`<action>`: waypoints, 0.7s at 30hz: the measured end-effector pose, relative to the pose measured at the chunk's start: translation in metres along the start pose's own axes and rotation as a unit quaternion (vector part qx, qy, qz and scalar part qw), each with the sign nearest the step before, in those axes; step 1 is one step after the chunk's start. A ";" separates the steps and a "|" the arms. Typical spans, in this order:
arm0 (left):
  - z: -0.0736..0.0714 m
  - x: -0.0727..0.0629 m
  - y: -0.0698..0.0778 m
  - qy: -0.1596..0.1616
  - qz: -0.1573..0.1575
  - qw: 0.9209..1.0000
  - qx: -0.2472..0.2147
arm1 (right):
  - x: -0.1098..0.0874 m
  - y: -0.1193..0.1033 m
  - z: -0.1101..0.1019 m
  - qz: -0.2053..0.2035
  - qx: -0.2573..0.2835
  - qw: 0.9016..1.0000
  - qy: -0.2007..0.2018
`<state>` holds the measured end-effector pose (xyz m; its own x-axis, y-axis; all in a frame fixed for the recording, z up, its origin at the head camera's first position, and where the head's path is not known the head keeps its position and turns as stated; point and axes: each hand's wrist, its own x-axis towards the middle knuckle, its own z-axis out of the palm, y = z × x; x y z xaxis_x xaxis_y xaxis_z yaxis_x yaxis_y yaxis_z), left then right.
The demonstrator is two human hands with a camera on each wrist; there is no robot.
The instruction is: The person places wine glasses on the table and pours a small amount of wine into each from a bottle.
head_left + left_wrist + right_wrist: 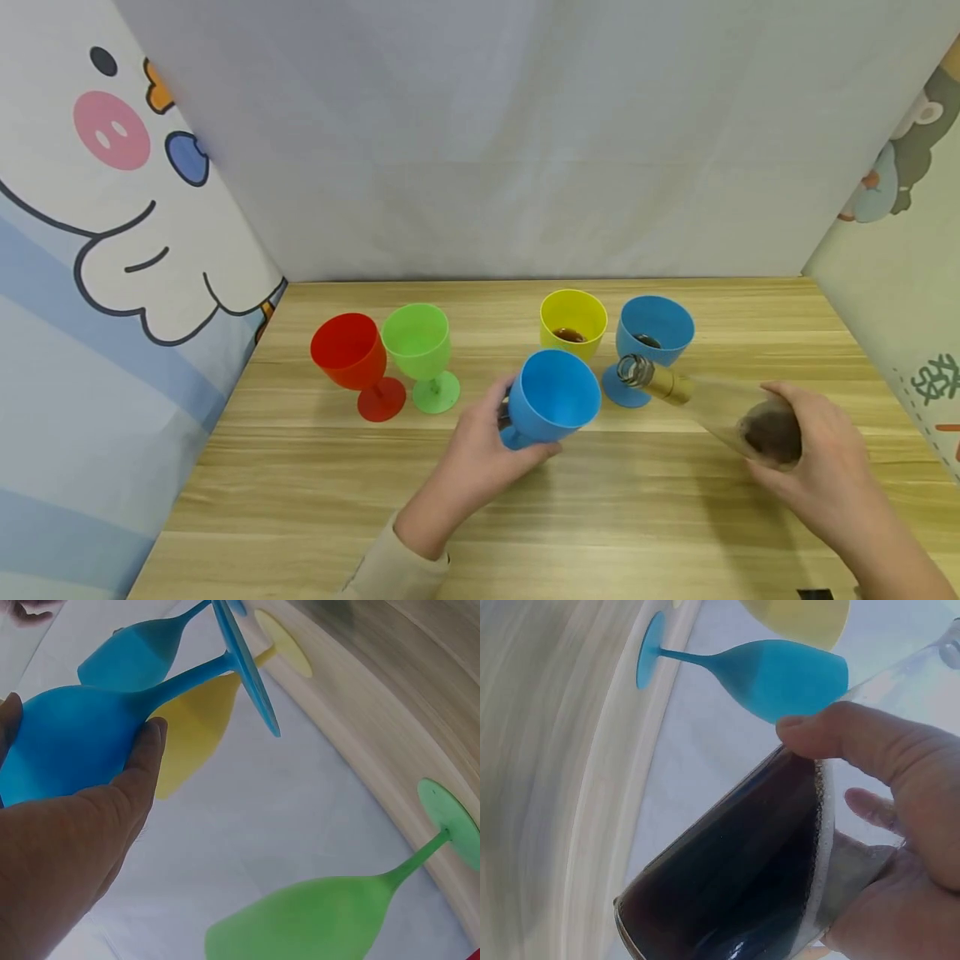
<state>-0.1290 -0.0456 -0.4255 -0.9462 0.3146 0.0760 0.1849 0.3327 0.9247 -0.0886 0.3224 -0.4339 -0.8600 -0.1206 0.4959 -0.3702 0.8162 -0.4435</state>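
My left hand (pixel 480 450) grips the bowl of a blue goblet (pixel 555 396), raised over the middle of the table. In the left wrist view the held goblet's (pixel 75 742) foot is off the tabletop. My right hand (pixel 825 454) holds a clear glass bottle (pixel 671 386) with a gold neck band, tilted with its mouth toward the goblets. Dark, foam-edged liquid (pixel 727 847) lies in the bottle's lower part in the right wrist view. Behind the bottle mouth stands a second blue goblet (pixel 660 321), beside a yellow goblet (pixel 570 308); both contain a little dark liquid.
To the left, a red goblet (pixel 348 354) and a green goblet (pixel 418 342) stand side by side on the wooden table (pixel 300 517). A pale wall (pixel 525 150) rises along the back edge, with cartoon-printed panels (pixel 112 275) at both sides.
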 end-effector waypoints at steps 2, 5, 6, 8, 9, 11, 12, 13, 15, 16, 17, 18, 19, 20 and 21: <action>0.000 0.000 0.000 -0.003 0.004 1.000 0.006 | 0.000 0.001 -0.001 0.003 -0.012 1.000 -0.001; 0.001 0.000 0.000 -0.006 0.011 1.000 0.012 | -0.001 0.002 -0.001 0.016 -0.030 0.999 -0.005; 0.001 0.000 0.000 -0.006 0.015 1.000 0.013 | -0.002 0.002 -0.001 0.017 -0.034 0.999 -0.005; 0.001 0.000 0.000 -0.005 0.020 1.000 0.015 | -0.002 0.003 -0.001 0.015 -0.041 0.999 -0.001; 0.001 0.000 0.000 -0.006 0.021 1.000 0.016 | -0.003 0.004 -0.001 0.013 -0.043 0.999 0.002; 0.001 0.000 0.001 -0.010 0.021 1.000 0.020 | -0.002 0.004 -0.002 0.008 -0.044 0.999 0.008; 0.001 0.000 0.001 -0.013 0.021 0.999 0.022 | -0.002 0.005 -0.002 0.005 -0.047 0.999 0.012; 0.001 0.000 0.001 -0.016 0.020 0.999 0.024 | -0.002 0.005 -0.002 0.003 -0.049 0.999 0.014; 0.001 -0.001 0.002 -0.020 0.016 0.999 0.028 | -0.002 0.006 -0.002 -0.004 -0.053 0.998 0.019; 0.001 -0.001 0.002 -0.022 0.014 0.999 0.029 | -0.001 0.006 -0.002 -0.006 -0.058 0.998 0.020; 0.001 -0.001 0.002 -0.023 0.013 0.999 0.029 | -0.001 0.006 -0.002 -0.008 -0.064 0.998 0.020; 0.001 -0.001 0.002 -0.024 0.013 0.999 0.029 | 0.000 0.006 -0.002 -0.009 -0.071 0.997 0.019; 0.001 -0.001 0.002 -0.025 0.011 0.999 0.029 | 0.000 0.006 -0.003 -0.010 -0.078 0.997 0.019; 0.001 -0.002 0.003 -0.025 0.011 0.999 0.030 | 0.000 0.006 -0.003 -0.010 -0.086 0.996 0.017; 0.000 -0.002 0.003 -0.025 0.012 0.999 0.031 | 0.001 0.006 -0.003 -0.008 -0.093 0.996 0.014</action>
<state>-0.1266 -0.0448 -0.4233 -0.9269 0.3672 0.0777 0.2251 0.3781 0.8980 -0.0902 0.3293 -0.4338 -0.8433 -0.1202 0.5238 -0.3100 0.9050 -0.2914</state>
